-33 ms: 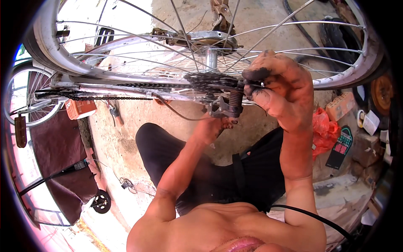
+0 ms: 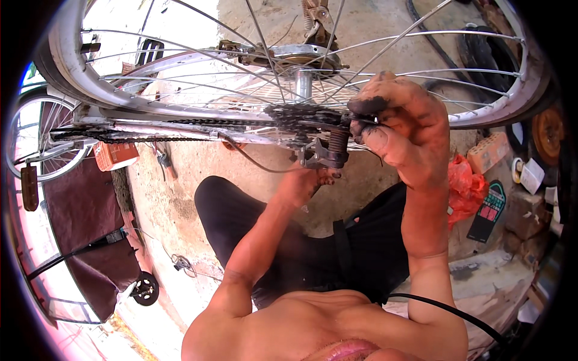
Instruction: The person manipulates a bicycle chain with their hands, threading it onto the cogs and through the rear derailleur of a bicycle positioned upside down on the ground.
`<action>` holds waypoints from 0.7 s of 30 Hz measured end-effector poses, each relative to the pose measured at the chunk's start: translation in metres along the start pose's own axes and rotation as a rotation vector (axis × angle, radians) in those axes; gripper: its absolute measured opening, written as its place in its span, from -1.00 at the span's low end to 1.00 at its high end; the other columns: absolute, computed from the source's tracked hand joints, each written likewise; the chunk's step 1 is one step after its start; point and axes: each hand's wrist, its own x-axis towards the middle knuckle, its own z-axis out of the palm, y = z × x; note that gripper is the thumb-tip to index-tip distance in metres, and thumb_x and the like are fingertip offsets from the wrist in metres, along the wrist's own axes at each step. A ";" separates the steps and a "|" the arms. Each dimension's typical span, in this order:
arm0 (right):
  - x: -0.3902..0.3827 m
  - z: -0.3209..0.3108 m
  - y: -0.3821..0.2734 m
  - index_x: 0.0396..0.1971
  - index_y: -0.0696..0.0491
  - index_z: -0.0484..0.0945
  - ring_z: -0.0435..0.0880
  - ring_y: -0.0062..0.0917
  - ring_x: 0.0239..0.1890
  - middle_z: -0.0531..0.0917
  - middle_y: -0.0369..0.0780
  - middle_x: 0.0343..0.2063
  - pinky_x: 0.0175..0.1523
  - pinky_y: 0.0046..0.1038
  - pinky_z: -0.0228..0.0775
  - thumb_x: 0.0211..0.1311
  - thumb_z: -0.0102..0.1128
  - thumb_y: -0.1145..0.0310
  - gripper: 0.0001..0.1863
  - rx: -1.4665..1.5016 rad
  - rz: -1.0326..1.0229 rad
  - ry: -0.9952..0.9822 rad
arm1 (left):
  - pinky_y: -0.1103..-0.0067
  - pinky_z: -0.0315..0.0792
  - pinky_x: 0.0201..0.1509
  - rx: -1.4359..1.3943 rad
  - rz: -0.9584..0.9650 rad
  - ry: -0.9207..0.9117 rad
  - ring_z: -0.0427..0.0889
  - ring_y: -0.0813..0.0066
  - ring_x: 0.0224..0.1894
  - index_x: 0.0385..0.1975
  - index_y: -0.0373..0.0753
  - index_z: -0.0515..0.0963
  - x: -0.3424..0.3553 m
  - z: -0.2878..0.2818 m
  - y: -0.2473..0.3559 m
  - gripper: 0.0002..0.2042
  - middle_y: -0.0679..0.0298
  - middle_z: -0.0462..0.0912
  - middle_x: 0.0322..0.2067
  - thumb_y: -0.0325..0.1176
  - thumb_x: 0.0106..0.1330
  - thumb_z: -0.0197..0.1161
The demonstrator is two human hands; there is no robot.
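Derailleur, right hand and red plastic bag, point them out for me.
Derailleur (image 2: 337, 145), head view: on its coiled spring.
Right hand (image 2: 414, 131), head view: on its middle.
Red plastic bag (image 2: 465, 191), head view: on its crumpled middle.

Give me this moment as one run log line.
right hand: thumb and forefinger at derailleur, grip unclear | left hand: below derailleur, partly hidden | chain: left of sprockets | wheel: top of view
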 end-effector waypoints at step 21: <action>-0.004 0.001 -0.002 0.00 0.30 0.55 0.59 -0.56 -0.11 0.51 -0.09 -0.02 -0.04 -0.56 0.54 0.21 0.21 0.58 -0.67 -0.281 -0.095 0.016 | 0.34 0.55 -0.14 1.568 0.294 -0.287 0.68 0.09 -0.25 -0.10 -0.30 0.67 -0.103 0.149 0.101 -0.68 0.11 0.71 -0.25 -0.40 0.13 0.42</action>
